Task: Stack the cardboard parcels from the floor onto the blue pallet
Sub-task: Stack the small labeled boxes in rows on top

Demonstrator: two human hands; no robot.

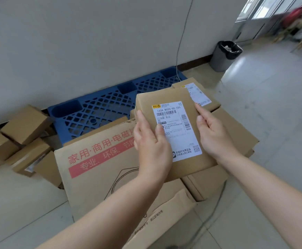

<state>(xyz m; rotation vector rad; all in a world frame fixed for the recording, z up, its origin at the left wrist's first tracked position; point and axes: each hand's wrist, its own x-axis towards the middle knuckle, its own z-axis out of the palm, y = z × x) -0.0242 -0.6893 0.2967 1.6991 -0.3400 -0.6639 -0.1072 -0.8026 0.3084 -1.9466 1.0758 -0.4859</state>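
Observation:
I hold a flat cardboard parcel (173,97) with a white shipping label between both hands, above the other boxes. My left hand (151,141) grips its left edge, thumb on the label. My right hand (213,133) grips its right edge, thumb on top. The blue pallet (99,106) lies against the wall behind. A large box with red print (99,169) rests over the pallet's front edge. Under the held parcel lie another labelled parcel (198,92) and a plain brown box (234,133).
Several small cardboard parcels (24,124) sit on the floor at the left by the wall. A folded carton (164,218) lies near my arms. A grey waste bin (224,54) with a black liner stands at the back right. A cable (180,42) hangs down the wall.

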